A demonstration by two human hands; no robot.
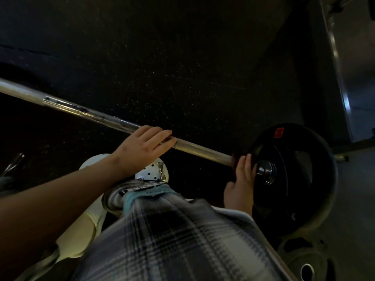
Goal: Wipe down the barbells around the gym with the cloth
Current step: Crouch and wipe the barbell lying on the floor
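Plaid grey-and-white shirt (pixel 172 240) fills my near view (dim feed). Left hand (pixel 142 147) lies flat-fingered across the long steel barbell (pixel 203 149); right hand (pixel 240 185) touches it beside the round black weight plate (pixel 300 199), its grip unclear.

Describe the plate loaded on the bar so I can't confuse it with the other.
Follow the long steel barbell down to its right end, past the left hand. The loaded plate stands upright there, black, with the right hand against its face. Unlike the greyish plate lying flat below, it carries a red label near its rim.
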